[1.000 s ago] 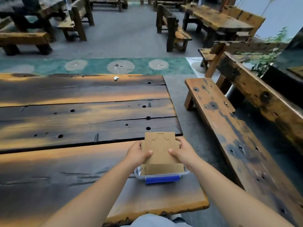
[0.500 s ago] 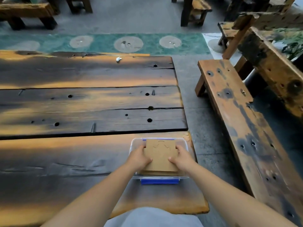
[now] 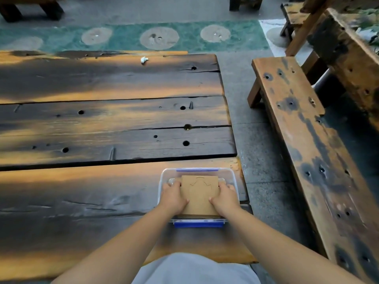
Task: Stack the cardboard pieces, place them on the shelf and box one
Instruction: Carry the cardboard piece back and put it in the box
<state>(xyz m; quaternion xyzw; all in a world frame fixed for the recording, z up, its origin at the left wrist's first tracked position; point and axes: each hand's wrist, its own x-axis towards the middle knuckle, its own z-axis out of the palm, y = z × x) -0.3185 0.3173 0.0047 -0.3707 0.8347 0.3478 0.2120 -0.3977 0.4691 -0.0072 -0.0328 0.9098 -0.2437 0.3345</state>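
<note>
I am holding a cardboard piece (image 3: 199, 193) with both hands over a clear plastic box (image 3: 231, 177) sitting at the near right corner of the dark plank counter (image 3: 106, 124). My left hand (image 3: 173, 196) is gripping the piece's left edge, thumb lying on its top face; my right hand (image 3: 224, 196) is gripping the right edge the same way, fingers curling down past the sides into the box. The piece is lying roughly flat, its far edge level with the box's rim, a curved cut line showing on its upper face; whether it is resting on the bottom I cannot tell. The box's blue clip (image 3: 198, 224) is facing me at the near wall, and a second blue strip is showing along the far wall. A small white scrap (image 3: 144, 59) is lying far across the counter. A worn wooden bench (image 3: 303, 140) is standing to my right across a strip of grey floor (image 3: 256, 140)
</note>
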